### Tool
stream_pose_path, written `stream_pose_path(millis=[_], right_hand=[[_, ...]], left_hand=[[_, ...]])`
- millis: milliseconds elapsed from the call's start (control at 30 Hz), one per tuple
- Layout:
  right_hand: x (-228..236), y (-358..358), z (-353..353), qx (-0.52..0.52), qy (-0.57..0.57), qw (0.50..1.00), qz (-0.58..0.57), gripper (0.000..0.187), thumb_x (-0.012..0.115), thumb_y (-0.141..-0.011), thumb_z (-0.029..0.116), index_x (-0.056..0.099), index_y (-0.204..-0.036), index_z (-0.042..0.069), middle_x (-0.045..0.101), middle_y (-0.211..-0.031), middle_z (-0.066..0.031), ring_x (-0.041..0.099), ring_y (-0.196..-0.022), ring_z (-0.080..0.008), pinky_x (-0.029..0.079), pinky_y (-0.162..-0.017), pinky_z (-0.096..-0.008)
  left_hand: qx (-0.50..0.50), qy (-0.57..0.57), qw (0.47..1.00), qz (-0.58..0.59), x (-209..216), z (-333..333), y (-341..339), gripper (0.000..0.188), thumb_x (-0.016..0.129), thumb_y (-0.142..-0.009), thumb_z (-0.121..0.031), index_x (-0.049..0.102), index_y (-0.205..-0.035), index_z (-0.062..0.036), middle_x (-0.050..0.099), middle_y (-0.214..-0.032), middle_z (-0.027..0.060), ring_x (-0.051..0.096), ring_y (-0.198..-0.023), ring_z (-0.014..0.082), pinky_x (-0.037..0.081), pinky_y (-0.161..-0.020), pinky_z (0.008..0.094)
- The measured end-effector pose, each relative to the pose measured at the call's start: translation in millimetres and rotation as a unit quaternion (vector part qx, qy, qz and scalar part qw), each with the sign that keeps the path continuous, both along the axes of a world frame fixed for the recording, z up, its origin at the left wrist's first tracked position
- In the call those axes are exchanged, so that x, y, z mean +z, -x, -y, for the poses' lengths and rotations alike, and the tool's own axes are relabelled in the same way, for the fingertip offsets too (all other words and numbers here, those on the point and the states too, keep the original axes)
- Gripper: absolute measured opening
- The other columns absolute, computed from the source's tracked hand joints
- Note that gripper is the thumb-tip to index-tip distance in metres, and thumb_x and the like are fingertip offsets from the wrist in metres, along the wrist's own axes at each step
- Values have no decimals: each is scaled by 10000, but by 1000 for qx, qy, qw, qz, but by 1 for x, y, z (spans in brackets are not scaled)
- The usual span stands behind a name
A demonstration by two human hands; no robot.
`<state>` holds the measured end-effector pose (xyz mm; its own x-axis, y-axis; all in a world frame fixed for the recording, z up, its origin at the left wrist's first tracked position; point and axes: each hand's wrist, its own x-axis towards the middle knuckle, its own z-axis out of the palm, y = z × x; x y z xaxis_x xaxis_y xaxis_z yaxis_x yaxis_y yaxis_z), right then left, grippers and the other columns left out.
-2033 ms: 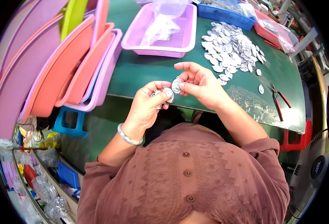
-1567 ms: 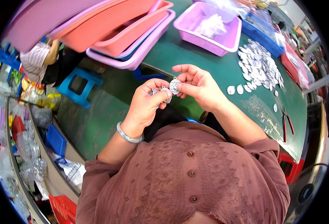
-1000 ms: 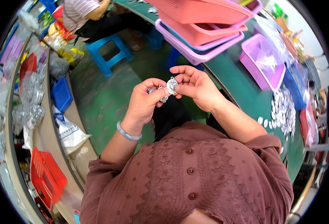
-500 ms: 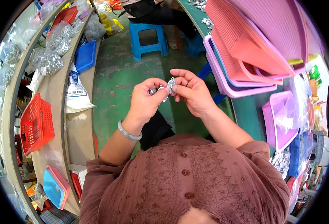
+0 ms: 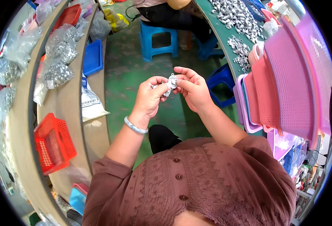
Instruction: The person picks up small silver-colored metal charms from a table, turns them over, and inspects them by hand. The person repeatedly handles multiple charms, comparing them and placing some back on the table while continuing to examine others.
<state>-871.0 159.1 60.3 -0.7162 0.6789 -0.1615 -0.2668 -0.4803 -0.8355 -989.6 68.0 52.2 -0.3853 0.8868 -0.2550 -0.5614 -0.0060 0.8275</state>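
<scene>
Out in front of my body, both hands come together over the green floor. My left hand (image 5: 147, 97), with a pale bangle (image 5: 135, 125) on its wrist, is closed on a few small silver metal pendants (image 5: 167, 91), partly hidden by the fingers. In my right hand (image 5: 194, 92), thumb and fingers pinch an oval silver pendant (image 5: 172, 80) with a small loop on top and a raised pattern. That pendant is upright, right beside the left thumb and overlapping the pendants there.
Left shelves carry bags of metal parts (image 5: 56, 73), a red basket (image 5: 54, 144) and a blue tray (image 5: 93, 57). At right, stacked pink and purple baskets (image 5: 292, 83) stand on a green table near loose metal parts (image 5: 237, 19). A blue stool (image 5: 159, 39) and a seated person are ahead.
My view has shifted, showing more loose metal parts on the table. The pendant in my right hand now faces me more fully. Both hands stay together.
</scene>
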Motion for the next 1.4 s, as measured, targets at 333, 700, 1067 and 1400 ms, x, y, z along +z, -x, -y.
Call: stream_pose_path(millis=[333, 700, 1067, 1400], right_hand=[[109, 117, -5, 60, -39, 997, 0, 352, 565, -793, -33, 464, -1130, -51, 601, -882, -100, 582, -710, -137, 475, -644, -246], [111, 123, -95, -40, 43, 998, -34, 321, 583, -781, -34, 498, -1091, -25, 607, -849, -90, 596, -664, -133, 489, -579, -225], [110, 124, -190, -197, 116, 972, -49, 285, 595, -781, 6, 519, -1056, -1, 596, -851, -90, 581, -643, -136, 486, -581, -234], [94, 143, -244, -391, 115, 913, -29, 269, 588, -794, 7, 522, -1055, 3, 587, -859, -88, 572, -671, -140, 476, -592, -237]], left_hand=[[-33, -6, 998, 50, 98, 4, 133, 78, 593, -772, -57, 569, -840, -27, 574, -720, 30, 497, -573, 67, 373, -469, 177], [-160, 20, 986, -52, 130, -119, 159, 85, 587, -786, -52, 568, -862, -19, 579, -727, 29, 493, -564, 62, 371, -461, 175], [-346, 87, 934, -15, 134, -272, 176, 75, 582, -791, -64, 564, -851, -24, 567, -702, 29, 491, -548, 64, 363, -445, 175], [-515, 134, 846, 40, 104, -396, 182, 100, 575, -778, -42, 545, -869, -11, 543, -683, 42, 483, -531, 87, 360, -421, 188]])
